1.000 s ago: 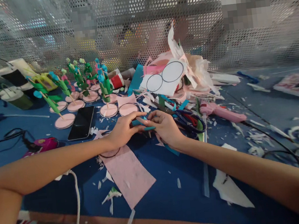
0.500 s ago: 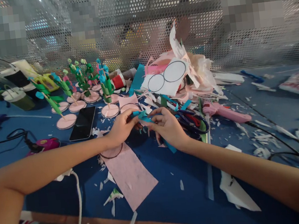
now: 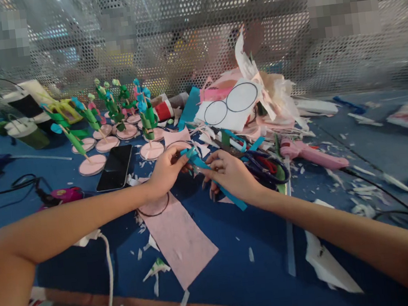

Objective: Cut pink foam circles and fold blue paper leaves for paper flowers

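My left hand (image 3: 165, 169) and my right hand (image 3: 228, 172) meet above the blue table (image 3: 237, 247), both pinching a long blue paper strip (image 3: 210, 177). The strip's upper end is folded between my left fingertips. Its lower end trails under my right wrist. Below my hands lies a pink paper sheet (image 3: 179, 239) with a drawn circle at its top. Dark scissors (image 3: 264, 165) rest just right of my right hand.
Several paper flowers on pink discs (image 3: 112, 119) stand at the back left beside a black phone (image 3: 115, 167). A heap of paper scraps (image 3: 235, 105) sits behind my hands. A pink glue gun (image 3: 310, 153) lies at the right. Cables and paper bits lie scattered about.
My hands have lifted slightly and the blue strip has been drawn out longer, its end now hanging below my right wrist.
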Tool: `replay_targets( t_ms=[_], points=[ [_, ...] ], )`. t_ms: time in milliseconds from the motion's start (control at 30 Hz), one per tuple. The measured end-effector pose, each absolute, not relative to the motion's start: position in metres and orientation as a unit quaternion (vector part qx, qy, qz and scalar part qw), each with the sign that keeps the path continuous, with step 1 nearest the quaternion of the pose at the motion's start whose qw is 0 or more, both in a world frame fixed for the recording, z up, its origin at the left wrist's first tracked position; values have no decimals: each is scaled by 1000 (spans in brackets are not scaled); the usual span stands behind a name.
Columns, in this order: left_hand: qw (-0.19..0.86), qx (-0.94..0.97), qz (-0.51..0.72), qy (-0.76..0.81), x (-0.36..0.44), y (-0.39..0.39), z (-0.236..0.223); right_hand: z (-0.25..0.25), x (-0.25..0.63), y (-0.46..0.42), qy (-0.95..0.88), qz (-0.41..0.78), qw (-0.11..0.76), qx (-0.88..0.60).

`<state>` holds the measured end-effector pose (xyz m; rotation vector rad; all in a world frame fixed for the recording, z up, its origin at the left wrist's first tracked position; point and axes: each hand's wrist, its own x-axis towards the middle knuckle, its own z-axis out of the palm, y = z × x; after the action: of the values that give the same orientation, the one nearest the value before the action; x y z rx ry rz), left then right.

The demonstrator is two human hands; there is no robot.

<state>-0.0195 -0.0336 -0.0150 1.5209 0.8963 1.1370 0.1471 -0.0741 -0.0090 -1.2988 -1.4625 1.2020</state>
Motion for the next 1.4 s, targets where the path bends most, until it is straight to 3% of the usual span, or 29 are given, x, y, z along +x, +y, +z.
replay_targets(
  t_ms=[400, 567, 800, 1033, 1233, 1400],
  points=[
    [527, 554, 478, 432, -20, -33, -13, 13, 148, -73, -562, 603, 256, -505],
    [531, 557, 467, 436, -20, -33, -12, 21, 157, -71, -587, 648, 147, -463],
    [525, 620, 420, 405, -19, -37, -9, 6, 154, -66, -580, 557, 333, -493],
    [494, 654, 396, 414, -19, -44, -8, -6, 153, -65, -606, 494, 348, -517],
    [356, 739, 401, 409, -26, -45, -4, -11, 153, -63, -641, 464, 377, -481],
    [432, 715, 414, 360, -26, -39, -8, -7, 152, -65, -645, 491, 375, -449]
  ],
)
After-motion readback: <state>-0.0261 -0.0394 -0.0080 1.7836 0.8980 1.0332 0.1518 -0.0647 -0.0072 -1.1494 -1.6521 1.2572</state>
